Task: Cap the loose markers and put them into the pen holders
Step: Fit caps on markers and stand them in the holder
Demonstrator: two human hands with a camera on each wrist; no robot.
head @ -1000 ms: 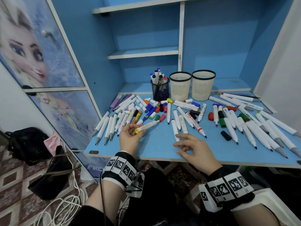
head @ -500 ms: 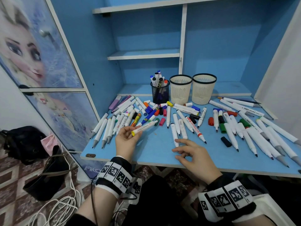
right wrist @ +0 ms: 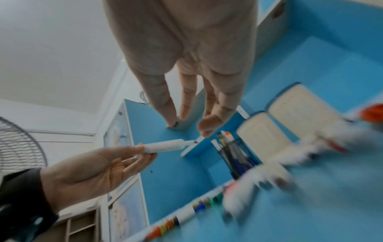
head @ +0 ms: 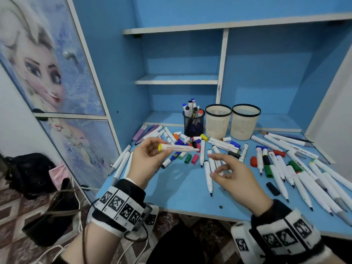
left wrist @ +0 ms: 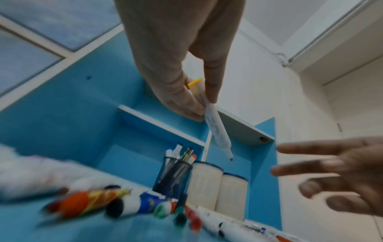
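The white marker with the yellow end plug [head: 178, 147] is up in the air above the blue desk top [head: 182, 189], lying nearly level with its bare dark tip pointing toward three o'clock. The left hand [head: 146, 159] pinches its yellow end between thumb and fingertips, palm turned up.

Below it, at twelve o'clock from the hands, loose caps and short markers [head: 187, 149] lie in a heap, among them a green cap [head: 188, 158] and a pink cap [head: 194, 158] side by side. Behind the heap stands a black mesh pen holder [head: 194, 123] with several markers upright in it; just to its three o'clock side stand two cream lattice pen holders with dark rims [head: 218, 121], touching or almost touching each other. Long white uncapped markers [head: 304, 178] fan across the desk from one to four o'clock, and another row [head: 122, 161] lies at the ten o'clock edge.

The desk sits inside a blue shelved cabinet [head: 177, 81]. A printed cartoon door panel [head: 43, 69] stands at nine o'clock, with dark bags [head: 28, 174] and white cables on the patterned floor at seven.

The right hand [head: 236, 178] hovers above the desk at three o'clock from the marker tip, fingers loosely spread and holding nothing.
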